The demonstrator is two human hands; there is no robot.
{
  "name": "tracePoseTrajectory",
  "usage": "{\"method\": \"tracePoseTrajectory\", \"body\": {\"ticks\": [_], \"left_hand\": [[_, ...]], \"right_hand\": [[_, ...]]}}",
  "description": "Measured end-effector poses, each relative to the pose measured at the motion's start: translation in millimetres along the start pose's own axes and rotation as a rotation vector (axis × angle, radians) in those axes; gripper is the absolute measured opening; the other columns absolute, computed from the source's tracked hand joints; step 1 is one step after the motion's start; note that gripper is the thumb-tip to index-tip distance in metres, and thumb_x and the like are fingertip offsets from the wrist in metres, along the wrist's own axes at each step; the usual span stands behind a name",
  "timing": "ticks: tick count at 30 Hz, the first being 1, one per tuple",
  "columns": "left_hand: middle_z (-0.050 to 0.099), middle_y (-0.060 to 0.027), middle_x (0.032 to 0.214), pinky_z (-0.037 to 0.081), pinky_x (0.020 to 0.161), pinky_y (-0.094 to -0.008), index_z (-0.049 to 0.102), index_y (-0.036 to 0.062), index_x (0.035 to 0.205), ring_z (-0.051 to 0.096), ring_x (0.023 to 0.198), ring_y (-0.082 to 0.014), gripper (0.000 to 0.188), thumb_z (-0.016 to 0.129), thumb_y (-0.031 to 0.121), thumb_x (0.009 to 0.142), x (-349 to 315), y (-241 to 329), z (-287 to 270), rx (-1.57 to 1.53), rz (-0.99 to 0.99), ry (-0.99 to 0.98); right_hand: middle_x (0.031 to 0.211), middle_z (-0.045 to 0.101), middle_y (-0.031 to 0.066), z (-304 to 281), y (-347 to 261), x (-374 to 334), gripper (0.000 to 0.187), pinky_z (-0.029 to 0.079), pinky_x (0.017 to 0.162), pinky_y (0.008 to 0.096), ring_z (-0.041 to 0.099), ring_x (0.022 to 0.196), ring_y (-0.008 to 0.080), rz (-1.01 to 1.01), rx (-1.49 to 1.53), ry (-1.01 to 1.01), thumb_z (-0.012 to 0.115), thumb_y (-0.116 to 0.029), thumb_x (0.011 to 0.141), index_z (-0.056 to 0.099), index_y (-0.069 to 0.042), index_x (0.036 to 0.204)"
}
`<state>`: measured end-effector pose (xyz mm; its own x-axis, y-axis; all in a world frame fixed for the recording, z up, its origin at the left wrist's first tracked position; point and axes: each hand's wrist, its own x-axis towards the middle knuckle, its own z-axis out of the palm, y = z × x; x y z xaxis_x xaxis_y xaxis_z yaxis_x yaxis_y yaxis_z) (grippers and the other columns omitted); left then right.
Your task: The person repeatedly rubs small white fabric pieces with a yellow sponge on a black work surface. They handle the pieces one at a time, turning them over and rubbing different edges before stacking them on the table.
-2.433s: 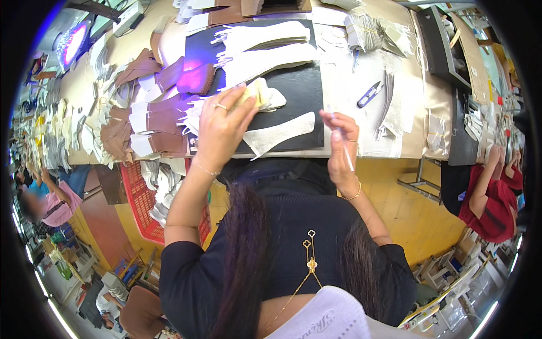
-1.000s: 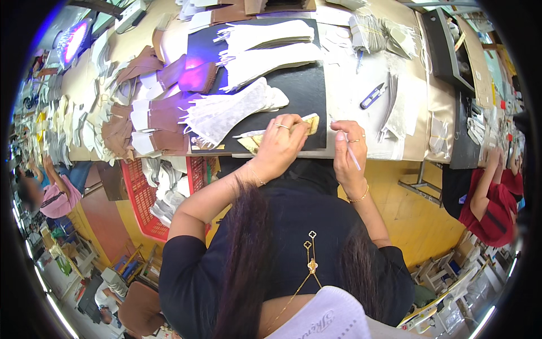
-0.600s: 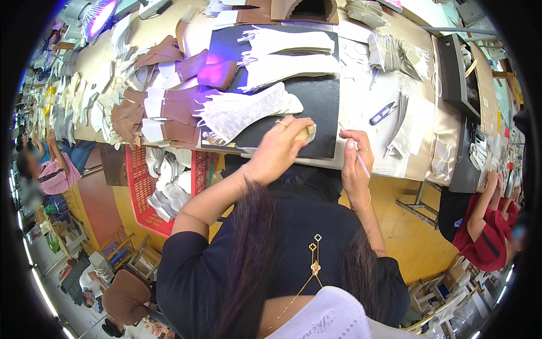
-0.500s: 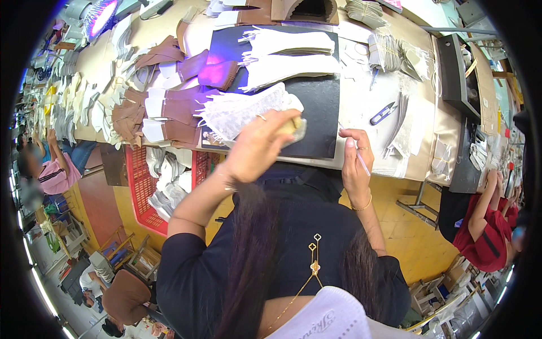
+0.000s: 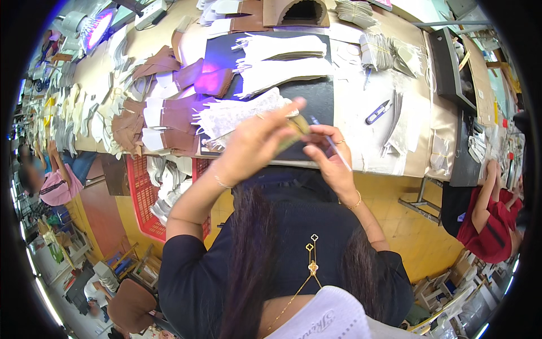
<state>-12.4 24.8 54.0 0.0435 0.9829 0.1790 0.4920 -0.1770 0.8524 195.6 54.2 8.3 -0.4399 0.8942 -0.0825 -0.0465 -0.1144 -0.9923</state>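
Over the near edge of the black board [image 5: 310, 93], my left hand [image 5: 254, 144] closes on a small yellowish piece [image 5: 294, 131], partly hidden by its fingers and blurred. My right hand [image 5: 334, 158] meets it from the right, fingertips at the piece. A thin white pen-like stick [image 5: 341, 156] lies in the right hand's grip, slanting between the fingers. Just beyond the left hand is a fanned stack of pale patterned pieces [image 5: 226, 116] with fringed ends. Two stacks of white pieces [image 5: 285, 72] lie farther back on the board.
Brown and white cut pieces [image 5: 172, 110] cover the table to the left, under a lit lamp [image 5: 99, 28]. Thread snips [image 5: 377, 112] and tied bundles [image 5: 377, 52] lie to the right. A red crate [image 5: 148, 206] holding pale pieces stands below the table edge. Other people sit at both sides.
My right hand has moved left and up to the yellowish piece, stick still in it. The left hand has shifted slightly, lifting the piece off the pale stack toward the right hand.
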Motion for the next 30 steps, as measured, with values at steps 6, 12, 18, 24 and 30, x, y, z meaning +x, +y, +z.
{"method": "tracePoseTrajectory", "body": {"ticks": [6,12,18,24,30], "left_hand": [[0.063,-0.0191,0.125,0.047,0.102,-0.0461,0.057,0.0034,0.133,0.059,0.118,-0.0383,0.075,0.091,0.029,0.070,0,-26,-24,0.519,-0.016,0.043],[0.060,-0.0180,0.121,0.047,0.094,-0.0457,0.055,0.0008,0.129,0.059,0.110,-0.0366,0.072,0.087,0.035,0.074,1,-67,-33,0.716,-0.040,-0.215],[0.060,-0.0184,0.121,0.044,0.095,-0.0441,0.056,0.0005,0.126,0.056,0.113,-0.0353,0.068,0.087,0.026,0.071,9,-70,-23,0.755,-0.042,-0.251],[0.057,-0.0201,0.122,0.040,0.100,-0.0473,0.058,0.0011,0.118,0.051,0.118,-0.0374,0.067,0.089,0.024,0.064,15,-63,-19,0.834,-0.097,-0.306],[0.060,-0.0111,0.106,0.044,0.093,-0.0413,0.056,0.0051,0.112,0.058,0.104,-0.0303,0.061,0.089,0.024,0.064,-3,-62,-16,0.818,-0.037,-0.267]], "right_hand": [[0.098,0.068,0.0043,-38,9,15,0.028,0.054,0.074,0.0231,0.063,0.084,0.0076,0.037,-0.025,0.208,0.070,-0.009,0.098,0.061,0.001,0.122],[0.108,0.069,0.0131,-88,4,39,0.039,0.054,0.082,0.0303,0.066,0.092,0.0198,-0.081,-0.579,0.362,0.071,-0.012,0.096,0.060,0.002,0.130],[0.118,0.067,0.0212,-69,-2,36,0.035,0.050,0.097,0.0401,0.065,0.110,0.0347,-0.342,-0.809,0.412,0.067,-0.014,0.098,0.061,0.002,0.129],[0.118,0.068,0.0191,-35,3,21,0.030,0.050,0.096,0.0384,0.065,0.110,0.0300,-0.188,-0.596,0.180,0.062,-0.013,0.102,0.062,0.001,0.128],[0.141,0.058,0.0205,7,24,28,0.064,0.047,0.106,0.0392,0.060,0.124,0.0325,-0.121,-0.353,-0.059,0.077,-0.027,0.092,0.048,-0.001,0.143]]}}
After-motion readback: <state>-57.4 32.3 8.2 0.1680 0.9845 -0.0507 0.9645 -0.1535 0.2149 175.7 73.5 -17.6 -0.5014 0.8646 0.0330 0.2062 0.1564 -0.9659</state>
